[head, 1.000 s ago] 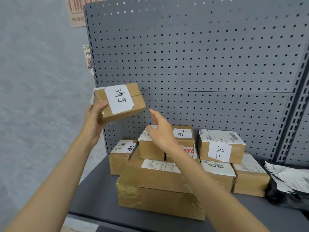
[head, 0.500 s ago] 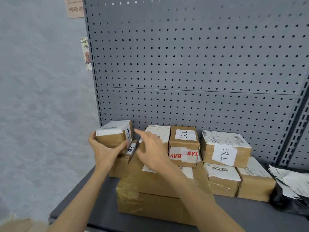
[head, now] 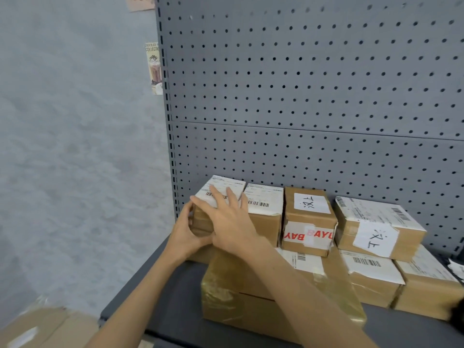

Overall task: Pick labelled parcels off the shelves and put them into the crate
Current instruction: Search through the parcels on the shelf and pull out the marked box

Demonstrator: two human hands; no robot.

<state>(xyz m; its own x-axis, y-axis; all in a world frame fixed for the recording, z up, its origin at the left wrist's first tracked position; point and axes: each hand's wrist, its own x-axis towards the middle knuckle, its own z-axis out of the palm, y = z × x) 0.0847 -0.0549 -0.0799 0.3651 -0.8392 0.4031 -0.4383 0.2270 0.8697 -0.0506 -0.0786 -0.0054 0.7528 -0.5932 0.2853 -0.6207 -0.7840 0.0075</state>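
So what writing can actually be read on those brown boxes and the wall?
"BAYU", red, on white tape round the middle brown cardboard box.
"COLLECTIO", cut off, on the drinks poster.
Handwritten marks on white paper labels: not legible to me.
Printed barcode shipping labels: too small.

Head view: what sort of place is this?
Probably a parcel storeroom or pick-up point: a grey pegboard-backed shelf holds stacked cardboard parcels with barcode shipping labels and handwritten tags.
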